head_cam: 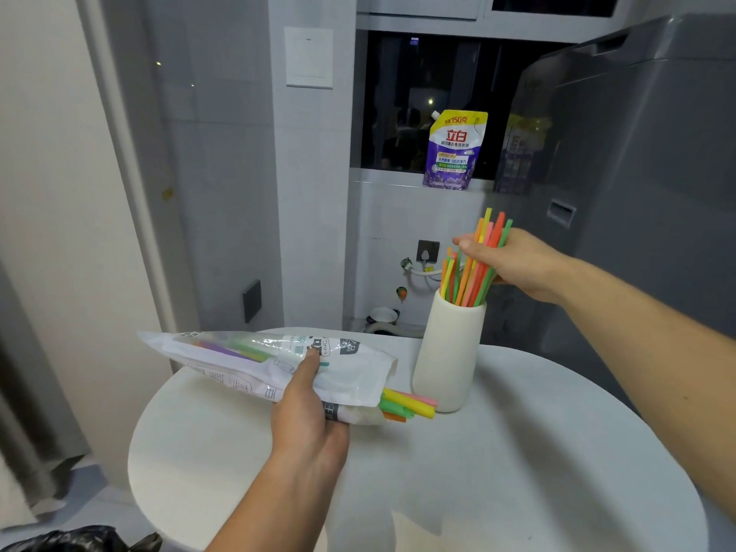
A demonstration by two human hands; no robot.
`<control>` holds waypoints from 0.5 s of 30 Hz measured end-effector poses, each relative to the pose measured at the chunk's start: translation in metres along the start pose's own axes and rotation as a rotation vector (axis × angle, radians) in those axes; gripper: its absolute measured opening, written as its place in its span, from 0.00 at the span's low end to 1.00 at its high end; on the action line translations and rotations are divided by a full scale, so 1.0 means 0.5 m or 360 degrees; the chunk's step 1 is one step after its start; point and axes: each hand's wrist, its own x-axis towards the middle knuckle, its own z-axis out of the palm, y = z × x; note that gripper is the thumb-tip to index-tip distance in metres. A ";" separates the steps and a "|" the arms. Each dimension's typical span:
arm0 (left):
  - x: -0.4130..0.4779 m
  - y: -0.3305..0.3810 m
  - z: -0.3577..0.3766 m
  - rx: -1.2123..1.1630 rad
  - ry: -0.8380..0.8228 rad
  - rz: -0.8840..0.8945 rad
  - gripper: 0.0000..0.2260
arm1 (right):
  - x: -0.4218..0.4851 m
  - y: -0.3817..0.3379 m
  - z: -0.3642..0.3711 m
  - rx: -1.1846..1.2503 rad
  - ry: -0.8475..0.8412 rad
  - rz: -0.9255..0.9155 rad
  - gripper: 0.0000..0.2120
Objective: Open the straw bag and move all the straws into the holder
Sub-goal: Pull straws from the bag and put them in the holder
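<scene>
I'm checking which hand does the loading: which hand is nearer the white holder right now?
Right. The right hand grips a bunch of straws just above the holder; the left hand holds the straw bag further off, to the holder's left.

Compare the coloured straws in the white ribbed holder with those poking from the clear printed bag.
In the white ribbed holder, the coloured holder straws stand near upright; in the clear printed bag, the coloured bag straws lie nearly flat. Holder straws show most of their length; bag straws only ends. The right hand grips holder straws; the left hand grips the bag. Both mix bright colours.
</scene>
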 end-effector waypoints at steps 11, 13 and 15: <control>-0.008 0.002 0.010 -0.0015 0.0023 0.0023 0.19 | -0.022 0.012 0.036 -0.0200 0.0347 -0.0397 0.25; -0.011 0.005 0.012 -0.0013 0.0021 0.0027 0.18 | -0.029 0.021 0.042 -0.0588 0.0217 -0.0375 0.24; -0.013 0.007 0.013 -0.0016 0.0013 0.0018 0.18 | -0.039 0.024 0.043 -0.0788 0.0165 -0.0362 0.25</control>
